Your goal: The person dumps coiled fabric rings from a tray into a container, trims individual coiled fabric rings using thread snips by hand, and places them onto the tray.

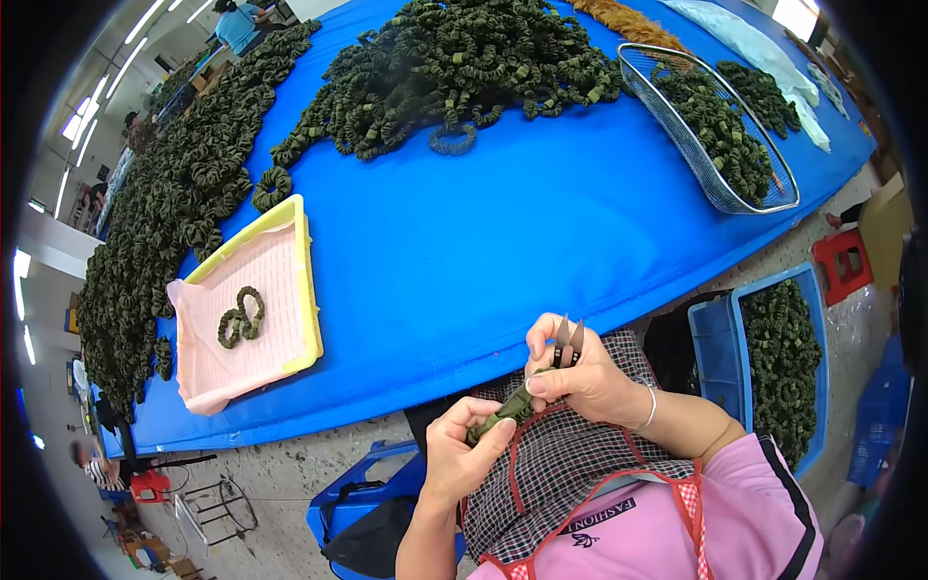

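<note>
Green scrunchie (512,410), pinched by left grip (462,449) and right grip (586,375), beside desk's (464,271) near edge; snips (568,348) in latter; pink shirt (749,493) lettered "FASHION".

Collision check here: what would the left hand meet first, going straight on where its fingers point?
Beyond the green scrunchie it holds, the left hand would probably meet the right hand; depth is unclear.
</note>
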The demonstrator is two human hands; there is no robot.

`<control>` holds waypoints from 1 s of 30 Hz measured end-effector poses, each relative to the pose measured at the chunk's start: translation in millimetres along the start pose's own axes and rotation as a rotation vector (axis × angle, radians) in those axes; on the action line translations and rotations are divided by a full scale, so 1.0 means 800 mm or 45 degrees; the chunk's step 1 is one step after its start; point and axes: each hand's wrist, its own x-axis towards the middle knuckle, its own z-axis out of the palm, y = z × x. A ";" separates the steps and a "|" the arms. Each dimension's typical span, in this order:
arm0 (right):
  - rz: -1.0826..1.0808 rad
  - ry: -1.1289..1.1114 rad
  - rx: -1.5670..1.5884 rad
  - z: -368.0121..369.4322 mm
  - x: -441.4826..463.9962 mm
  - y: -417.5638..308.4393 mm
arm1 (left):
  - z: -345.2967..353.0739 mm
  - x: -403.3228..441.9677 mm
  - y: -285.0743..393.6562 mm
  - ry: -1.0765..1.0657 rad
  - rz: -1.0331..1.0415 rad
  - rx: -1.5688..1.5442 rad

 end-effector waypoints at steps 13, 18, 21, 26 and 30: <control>-0.149 -0.312 -0.665 -0.001 0.002 0.008 | -0.008 0.017 -0.002 -0.034 -0.074 -0.259; -0.261 -0.096 -1.029 0.002 0.008 0.013 | -0.005 0.024 -0.021 -0.111 -0.004 -0.271; -0.449 0.024 -1.173 0.001 0.015 0.018 | 0.021 0.025 -0.019 0.072 0.171 -0.162; 0.021 0.241 -0.393 -0.011 0.015 0.011 | 0.011 0.022 -0.024 0.037 0.009 -1.225; 0.052 0.194 -0.294 -0.018 0.017 0.020 | 0.001 0.026 -0.030 -0.090 -0.113 -1.223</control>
